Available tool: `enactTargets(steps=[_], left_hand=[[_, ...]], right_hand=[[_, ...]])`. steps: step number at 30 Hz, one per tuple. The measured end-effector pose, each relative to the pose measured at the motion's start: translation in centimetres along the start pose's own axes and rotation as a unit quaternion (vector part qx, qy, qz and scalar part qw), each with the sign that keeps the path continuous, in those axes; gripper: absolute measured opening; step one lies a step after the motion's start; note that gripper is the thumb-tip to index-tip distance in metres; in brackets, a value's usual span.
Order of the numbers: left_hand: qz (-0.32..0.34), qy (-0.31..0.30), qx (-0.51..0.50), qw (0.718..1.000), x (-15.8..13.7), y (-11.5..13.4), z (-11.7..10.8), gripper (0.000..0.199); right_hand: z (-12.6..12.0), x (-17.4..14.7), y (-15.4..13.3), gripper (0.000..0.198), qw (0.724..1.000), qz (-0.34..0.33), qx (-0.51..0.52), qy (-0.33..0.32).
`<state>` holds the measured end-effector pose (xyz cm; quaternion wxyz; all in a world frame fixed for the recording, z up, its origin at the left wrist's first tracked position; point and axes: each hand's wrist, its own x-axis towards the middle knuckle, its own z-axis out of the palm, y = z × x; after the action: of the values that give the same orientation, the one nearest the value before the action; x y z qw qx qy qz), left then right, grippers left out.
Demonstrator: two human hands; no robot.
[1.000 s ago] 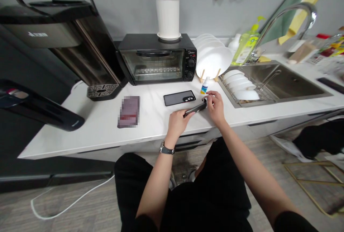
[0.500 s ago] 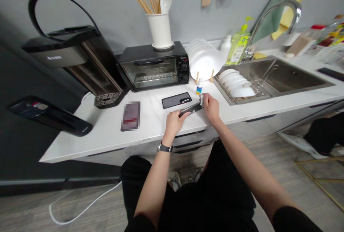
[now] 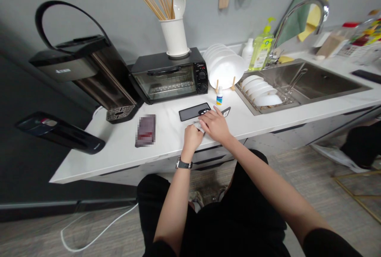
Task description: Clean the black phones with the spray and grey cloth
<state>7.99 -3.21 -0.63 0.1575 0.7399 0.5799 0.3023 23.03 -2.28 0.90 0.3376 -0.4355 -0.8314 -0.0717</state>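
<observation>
A dark phone (image 3: 227, 111) is held level above the counter's front edge; most of it is hidden by my hands. My left hand (image 3: 193, 136) is closed around its left end. Across the phone lies my right hand (image 3: 216, 125), fingers pressed together over a small white wipe (image 3: 198, 125) near the left end. Just behind, a phone case (image 3: 194, 112) with camera cut-outs lies on the counter, its right corner partly covered by my right fingers. A small white bottle (image 3: 219, 96) with a blue and yellow label stands upright beyond my right hand.
A blurred-out dark item (image 3: 145, 130) lies on the counter (image 3: 166, 140) to the left. Behind are a toaster oven (image 3: 169, 78), a drinks machine (image 3: 98, 74) and a rack of white plates (image 3: 226, 70). A sink (image 3: 315, 86) is at the right, a black flask (image 3: 59, 132) far left.
My right hand has moved left along the phone with the wipe, from its right end to near my left hand. The phone's right end now shows. The view has shifted slightly.
</observation>
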Motion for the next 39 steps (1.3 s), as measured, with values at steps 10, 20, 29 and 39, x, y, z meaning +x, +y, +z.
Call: enactTargets(steps=[10,20,29,39], left_hand=[[0.007,0.004,-0.085,0.996,-0.5,0.1,-0.2,0.033],[0.007,0.009,-0.091,0.996,-0.3,0.1,-0.3,0.032],[-0.017,-0.01,-0.009,1.0,0.0,0.0,-0.2,0.023],[-0.004,-0.004,-0.049,0.999,-0.2,0.3,-0.3,0.026]], right_hand=[[-0.1,-0.8,6.7,0.047,0.961,0.224,0.131,0.1],[0.7,-1.0,7.6,0.058,0.931,0.321,0.128,0.12],[0.9,-0.2,-1.4,0.039,0.998,0.05,-0.005,0.032],[0.4,-0.7,1.9,0.036,0.993,0.093,0.002,0.075]])
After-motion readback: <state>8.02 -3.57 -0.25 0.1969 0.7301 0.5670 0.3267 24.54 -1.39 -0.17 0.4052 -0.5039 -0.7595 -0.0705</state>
